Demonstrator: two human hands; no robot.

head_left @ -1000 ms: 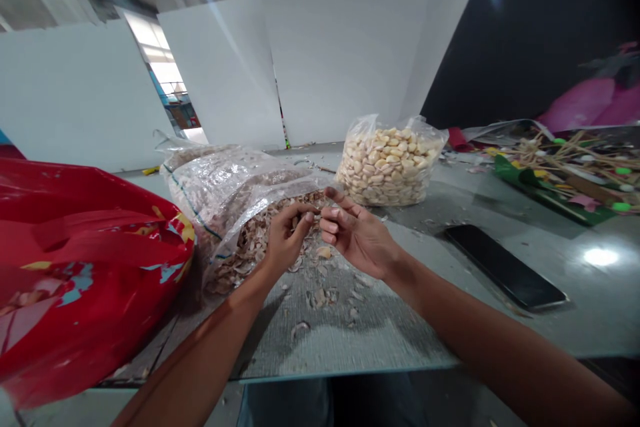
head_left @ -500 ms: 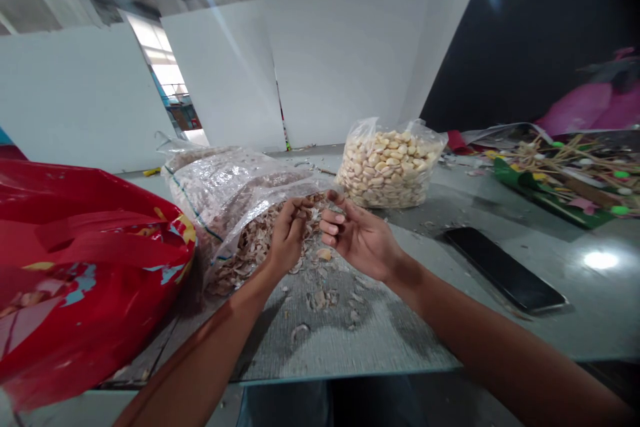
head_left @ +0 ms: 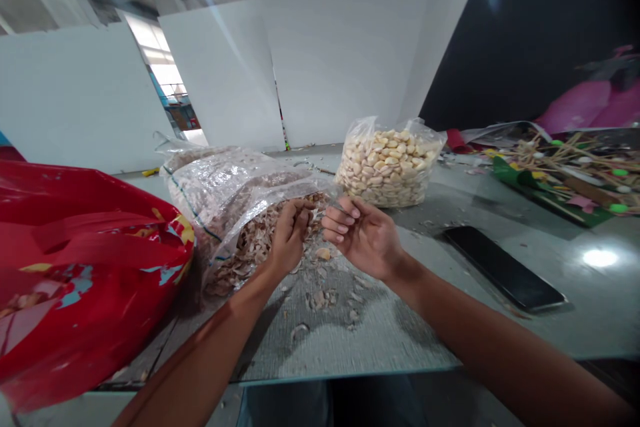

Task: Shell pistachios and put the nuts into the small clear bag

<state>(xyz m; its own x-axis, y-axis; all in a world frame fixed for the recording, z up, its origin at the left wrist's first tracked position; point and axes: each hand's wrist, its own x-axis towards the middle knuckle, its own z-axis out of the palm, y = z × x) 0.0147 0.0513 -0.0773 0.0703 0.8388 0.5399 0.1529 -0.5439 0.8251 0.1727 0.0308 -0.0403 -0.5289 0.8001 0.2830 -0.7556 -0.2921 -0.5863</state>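
Kernels (head_left: 383, 168) fill the clear bag (head_left: 434, 139) right of centre, pieces (head_left: 23, 303) in red plastic (head_left: 110, 310), far left, perhaps remain, and left hand (head_left: 290, 238) and right hand (head_left: 369, 241) curl, contents unclear.

We see a bare left hand (head_left: 289, 235) and right hand (head_left: 371, 241), short nails showing on the right, bare forearms (head_left: 215, 340), and bluish trousers (head_left: 285, 405) (too shaded for us to name the cloth).

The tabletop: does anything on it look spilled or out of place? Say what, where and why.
Loose flakes lie scattered on the tabletop, outside the open clear bag on the left. They look spilled, since many similar flakes lie in that bag's mouth.
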